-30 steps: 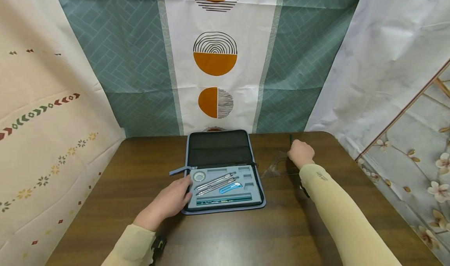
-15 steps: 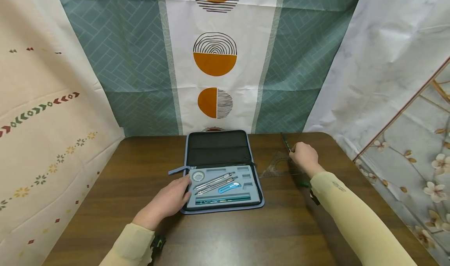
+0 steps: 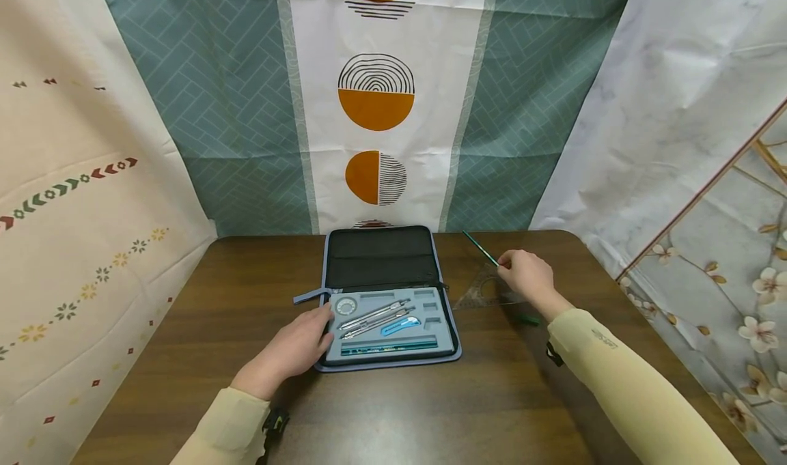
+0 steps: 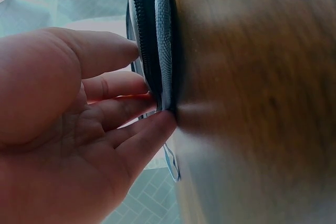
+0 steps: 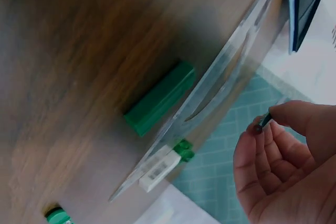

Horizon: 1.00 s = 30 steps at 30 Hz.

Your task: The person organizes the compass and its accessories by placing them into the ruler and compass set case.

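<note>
An unzipped case (image 3: 451, 321) lies on the table, its lid back. Its grey tray holds two silver compasses (image 3: 369, 323), a blue cutter (image 3: 401, 326), a green pencil (image 3: 389, 347) and a round white piece (image 3: 346, 306). My left hand (image 3: 295, 345) rests on the case's left edge; in the left wrist view its fingers (image 4: 152, 129) touch the zipper edge, loosely bent. My right hand (image 3: 527, 275) pinches the end of a dark green pencil (image 3: 479, 248) between thumb and fingers, above the table; in the right wrist view the pencil's end (image 5: 264, 120) shows.
A clear set square (image 3: 476, 298) lies right of the case. By it in the right wrist view are a green block (image 5: 160, 98) and a small white piece with green (image 5: 160, 169). A green-capped thing (image 5: 59, 216) stands farther off. Curtains hang behind the table (image 3: 393, 417).
The pencil in my right hand has swung from pointing straight back to slanting up and left. The right forearm has shifted right, uncovering a green thing. My left hand has hardly moved.
</note>
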{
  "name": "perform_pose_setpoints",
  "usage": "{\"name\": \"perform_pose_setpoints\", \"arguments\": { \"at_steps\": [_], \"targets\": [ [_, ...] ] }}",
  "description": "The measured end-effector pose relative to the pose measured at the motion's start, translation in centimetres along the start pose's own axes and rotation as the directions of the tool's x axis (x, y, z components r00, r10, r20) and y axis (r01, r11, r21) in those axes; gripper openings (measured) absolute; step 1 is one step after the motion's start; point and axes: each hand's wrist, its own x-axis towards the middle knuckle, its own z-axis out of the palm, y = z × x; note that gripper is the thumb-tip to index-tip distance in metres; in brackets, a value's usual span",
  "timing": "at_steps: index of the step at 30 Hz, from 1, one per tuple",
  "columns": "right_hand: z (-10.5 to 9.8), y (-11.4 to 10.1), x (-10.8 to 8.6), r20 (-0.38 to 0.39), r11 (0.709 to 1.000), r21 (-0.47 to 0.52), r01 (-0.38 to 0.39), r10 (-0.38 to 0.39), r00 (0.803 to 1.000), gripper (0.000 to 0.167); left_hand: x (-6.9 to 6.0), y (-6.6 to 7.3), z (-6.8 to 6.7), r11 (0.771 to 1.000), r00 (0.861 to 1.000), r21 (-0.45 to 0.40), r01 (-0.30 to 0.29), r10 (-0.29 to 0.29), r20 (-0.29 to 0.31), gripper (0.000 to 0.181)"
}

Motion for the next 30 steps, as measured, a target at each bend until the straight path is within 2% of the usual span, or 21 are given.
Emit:
{"name": "perform_pose_setpoints", "arguments": {
  "at_steps": [4,16,21,30],
  "targets": [
    [0.2,-0.9,-0.5,-0.024,1.000,0.007,0.021,-0.021,0.999,0.022,-0.1,0.1,-0.1,1.000,1.000,-0.003,-0.004,0.004,-0.003,0.044],
    [0.7,-2.6,-1.7,-0.060,0.985,0.005,0.172,-0.171,0.983,0.013,-0.2,0.1,0.0,1.000,1.000,0.003,-0.017,0.017,-0.009,0.043],
    [1.1,-3.9,-2.4,-0.065,0.964,0.008,0.267,-0.266,0.962,0.012,-0.1,-0.1,0.1,1.000,1.000,0.004,-0.019,0.019,-0.010,0.043],
    [1.8,-6.3,-3.7,-0.060,0.909,-0.008,0.417,-0.416,0.907,0.008,0.0,-0.1,0.2,1.000,1.000,0.000,0.000,0.000,0.004,0.045]
  ]
}}
